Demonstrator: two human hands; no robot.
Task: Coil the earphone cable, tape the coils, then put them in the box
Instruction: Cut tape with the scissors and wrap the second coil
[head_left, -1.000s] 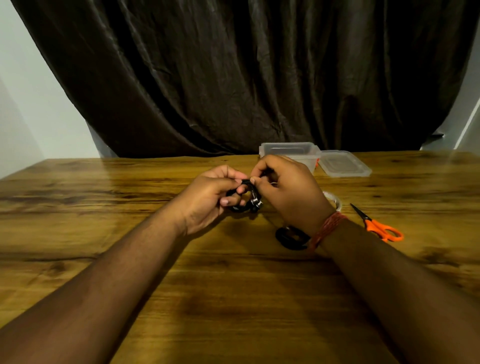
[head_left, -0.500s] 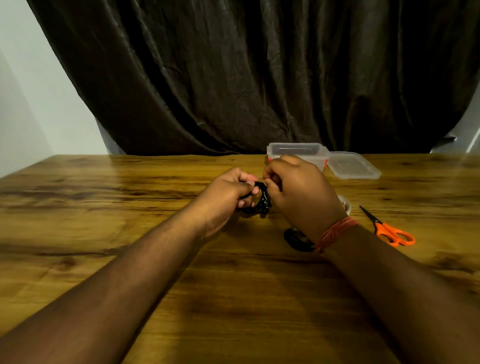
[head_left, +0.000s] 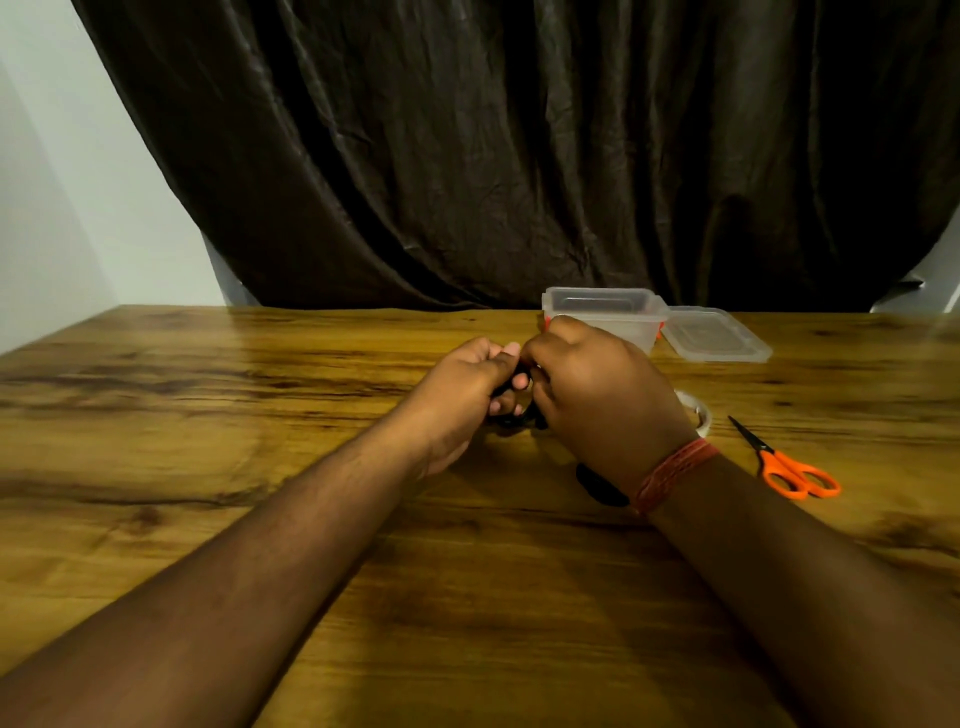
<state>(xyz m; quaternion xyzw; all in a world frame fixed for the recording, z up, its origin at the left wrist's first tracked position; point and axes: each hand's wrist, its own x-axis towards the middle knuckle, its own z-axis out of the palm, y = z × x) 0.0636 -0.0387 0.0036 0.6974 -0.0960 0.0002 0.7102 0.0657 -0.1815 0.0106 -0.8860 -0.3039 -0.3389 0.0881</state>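
Roughly mid-task, by my reading. Both hands are together above the table (head_left: 260, 519), just in front of the box (head_left: 605, 314). The left hand (head_left: 462, 400) has its fingers curled around a small black bundle, the earphone cable (head_left: 511, 418), of which only a dark sliver shows between the hands. The right hand (head_left: 602, 395) is curled against the same bundle, fingertips hidden; it looks to be pinching it, likely pressing tape down or finishing a wrap. Cannot tell which.

- Coiling: looks done for this bundle, since no loose cable trails out.
- Taping: no tape is visible on it, so its status is unclear.
- A 2nd dark object (head_left: 597, 486) lies on the table, well in front of the box, mostly hidden under the right wrist. Possibly another coil; cannot confirm.
- Boxing: not done. The box stands open and looks empty through its clear walls; its lid (head_left: 719, 340) lies flat just right of it.

Edges and room:
- Tape roll (head_left: 693, 410), right and in front of the box, partly hidden by the right hand.
- Scissors (head_left: 784, 462) farther right and forward of the box, blades pointing back toward it.
- Path from hands to box is short and unobstructed.
- Left of the box, only bare wood shows out to the table's edge.
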